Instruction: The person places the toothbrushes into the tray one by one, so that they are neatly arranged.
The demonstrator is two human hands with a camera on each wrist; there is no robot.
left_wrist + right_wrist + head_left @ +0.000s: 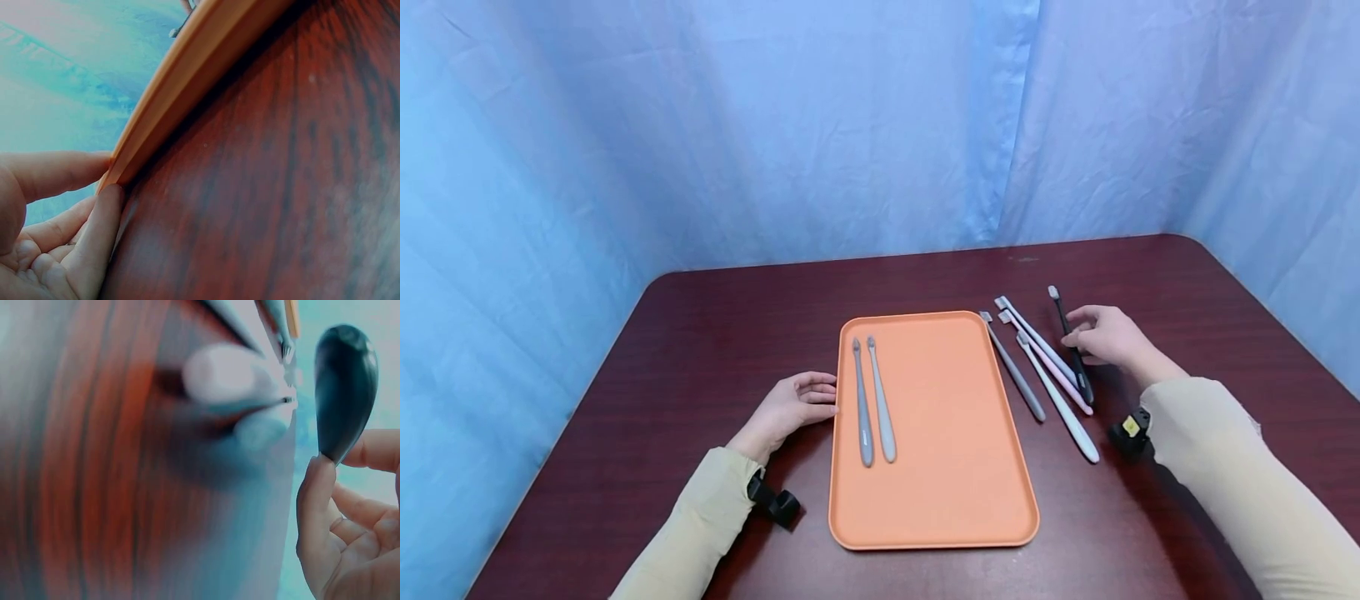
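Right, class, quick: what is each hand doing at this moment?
Left hand: open, fingertips against the orange tray edge.
Right hand: pinching the black toothbrush.

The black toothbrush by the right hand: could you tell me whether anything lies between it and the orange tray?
Yes. Between the black toothbrush and the orange tray lie pink, white and grey toothbrushes on the table. The right hand already touches it.

Matt plastic tray [955, 467], glossy wood-grain table [700, 333]
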